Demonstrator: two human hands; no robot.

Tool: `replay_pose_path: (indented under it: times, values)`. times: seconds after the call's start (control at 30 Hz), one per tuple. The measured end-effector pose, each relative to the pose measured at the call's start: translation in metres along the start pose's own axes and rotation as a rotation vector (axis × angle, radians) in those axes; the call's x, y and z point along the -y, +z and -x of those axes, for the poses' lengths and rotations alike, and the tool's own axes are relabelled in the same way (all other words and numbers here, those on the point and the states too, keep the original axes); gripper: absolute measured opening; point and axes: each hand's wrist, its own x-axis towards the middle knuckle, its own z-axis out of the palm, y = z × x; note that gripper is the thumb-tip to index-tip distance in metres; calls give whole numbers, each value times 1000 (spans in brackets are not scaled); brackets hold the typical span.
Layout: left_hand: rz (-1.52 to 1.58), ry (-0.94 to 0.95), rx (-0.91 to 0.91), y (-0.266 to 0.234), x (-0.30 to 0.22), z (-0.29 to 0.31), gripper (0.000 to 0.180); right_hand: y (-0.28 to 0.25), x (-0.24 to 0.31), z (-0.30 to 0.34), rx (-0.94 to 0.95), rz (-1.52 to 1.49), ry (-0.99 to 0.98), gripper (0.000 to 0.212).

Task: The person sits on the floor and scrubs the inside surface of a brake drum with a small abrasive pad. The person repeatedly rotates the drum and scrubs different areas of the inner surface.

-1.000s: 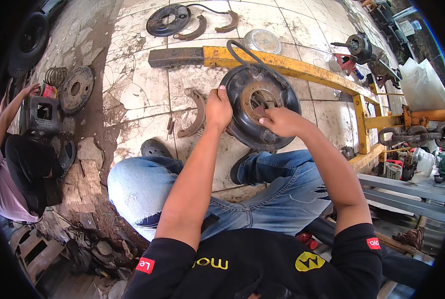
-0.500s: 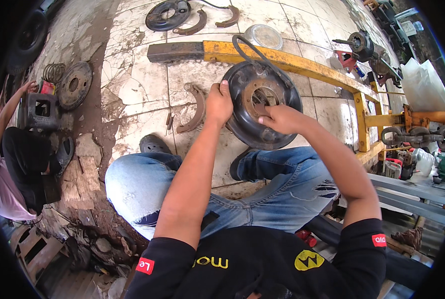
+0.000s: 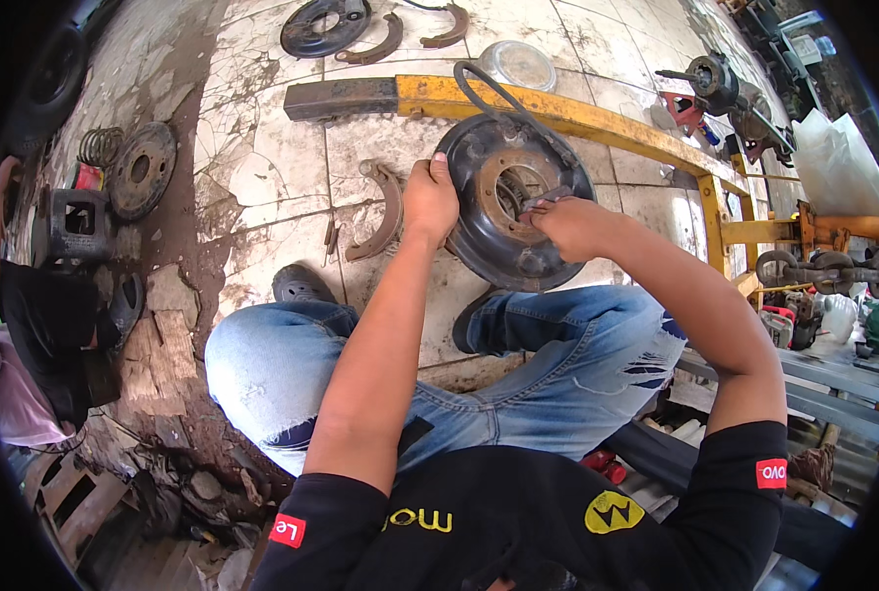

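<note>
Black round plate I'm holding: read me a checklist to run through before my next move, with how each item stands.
1. Left grip on the black round plate: ok, it clasps the left rim.
2. Right grip on the small dark piece: ok, pinched beside the central hole.
3. Hose free of both grips: ok, its loop shows across the yellow beam.
4. Central ring free of rust: not ok, it looks rusty brown.
5. Support beneath the plate: cannot tell, its underside is hidden.
6. Curved brown shoe out of both grips: ok, it lies on the tiled floor.
</note>
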Motion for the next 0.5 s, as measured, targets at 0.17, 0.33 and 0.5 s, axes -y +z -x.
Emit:
replay_pose_path:
  times: [0.17, 0.33, 0.5]
  values:
    - [13, -30, 16, -1, -2, 0, 50, -36, 23, -17, 47, -833, 318, 35]
    - [-61, 42, -5, -2, -9, 6, 49, -23, 31, -45, -359, -1947, 525, 26]
    - [-47, 44, 34, -3, 1, -2, 49, -11, 25, -70, -848, -2502, 707, 26]
